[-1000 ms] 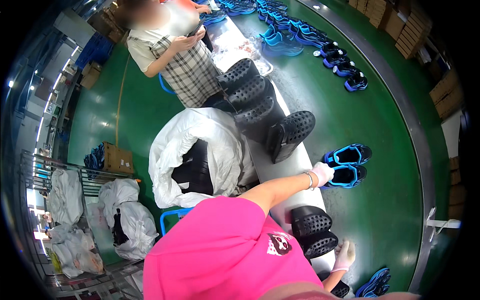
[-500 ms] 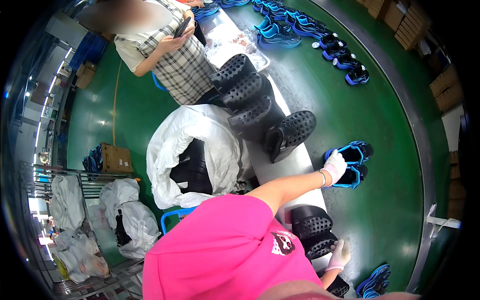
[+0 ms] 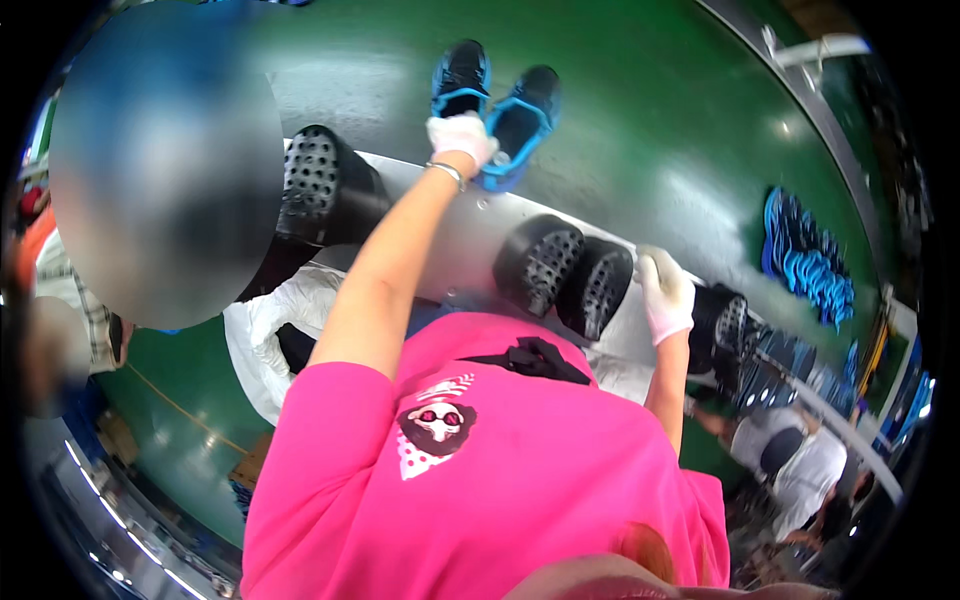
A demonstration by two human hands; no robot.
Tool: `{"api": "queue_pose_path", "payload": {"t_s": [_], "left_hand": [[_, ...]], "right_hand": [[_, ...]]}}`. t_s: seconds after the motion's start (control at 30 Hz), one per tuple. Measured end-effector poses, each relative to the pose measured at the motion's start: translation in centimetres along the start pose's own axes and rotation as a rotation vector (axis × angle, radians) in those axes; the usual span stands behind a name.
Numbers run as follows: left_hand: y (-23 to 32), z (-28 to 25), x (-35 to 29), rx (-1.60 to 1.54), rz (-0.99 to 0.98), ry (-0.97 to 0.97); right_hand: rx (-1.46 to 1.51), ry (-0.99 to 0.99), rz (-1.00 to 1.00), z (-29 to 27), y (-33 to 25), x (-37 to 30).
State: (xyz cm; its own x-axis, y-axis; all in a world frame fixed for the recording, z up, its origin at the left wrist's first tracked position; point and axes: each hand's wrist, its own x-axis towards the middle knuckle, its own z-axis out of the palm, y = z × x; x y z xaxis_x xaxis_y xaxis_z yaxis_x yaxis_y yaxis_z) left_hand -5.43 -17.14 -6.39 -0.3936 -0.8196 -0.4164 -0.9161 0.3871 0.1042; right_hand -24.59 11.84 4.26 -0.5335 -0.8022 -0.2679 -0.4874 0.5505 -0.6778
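A pair of black-and-blue shoes stands on the green surface just beyond the steel ledge: one left shoe (image 3: 461,82) and one right shoe (image 3: 522,130). My left hand (image 3: 462,138), in a white glove, is closed at the heel of the left shoe. My right hand (image 3: 666,290), also white-gloved, is raised over the ledge with its fingers curled; whatever may be inside them is hidden. Just left of it, two black moulded pieces with round holes, one (image 3: 540,262) and another (image 3: 598,290), rest on the ledge.
More black perforated pieces stand along the ledge (image 3: 440,245), at left (image 3: 325,185) and right (image 3: 722,325). A white sack (image 3: 262,340) is below left. Blue shoes (image 3: 808,262) line the right. One person (image 3: 85,290) is far left, another (image 3: 795,460) lower right.
The view has turned rightward, so the ledge and shoes appear rotated. My left hand stays at the shoe pair. My right hand has come away from the black perforated piece it was at.
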Motion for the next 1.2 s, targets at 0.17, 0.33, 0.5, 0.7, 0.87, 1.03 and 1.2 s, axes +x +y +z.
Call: {"api": "queue_pose_path", "payload": {"t_s": [0.17,0.33,0.5,0.7,0.87,1.03,1.2], "left_hand": [[-0.1,-1.6,1.8,-0.064,-0.002,-0.139],[-2.9,-6.9,3.8,0.101,0.134,-0.11],[-9.9,-13.6,6.4,0.176,0.18,-0.176],[-24.5,-17.8,8.1,0.023,0.008,-0.089],[-33.4,-18.7,8.0,0.008,-0.31,0.341],[-32.8,-20.6,9.2,-0.027,-0.135,0.405],[-23.2,-21.5,6.5,0.006,0.227,0.2]], "right_hand": [[0.089,0.078,0.085,0.4,0.9,-1.7],[0.153,0.123,0.099,1.9,2.2,-2.3],[0.114,0.122,0.187,1.8,2.0,-2.0],[0.046,0.138,0.219,1.8,0.0,-0.8],[0.048,0.087,0.246,2.0,-2.0,-0.3],[0.242,0.102,0.175,2.6,-3.0,0.2],[0.117,0.117,0.071,1.5,-5.6,0.3]]}}
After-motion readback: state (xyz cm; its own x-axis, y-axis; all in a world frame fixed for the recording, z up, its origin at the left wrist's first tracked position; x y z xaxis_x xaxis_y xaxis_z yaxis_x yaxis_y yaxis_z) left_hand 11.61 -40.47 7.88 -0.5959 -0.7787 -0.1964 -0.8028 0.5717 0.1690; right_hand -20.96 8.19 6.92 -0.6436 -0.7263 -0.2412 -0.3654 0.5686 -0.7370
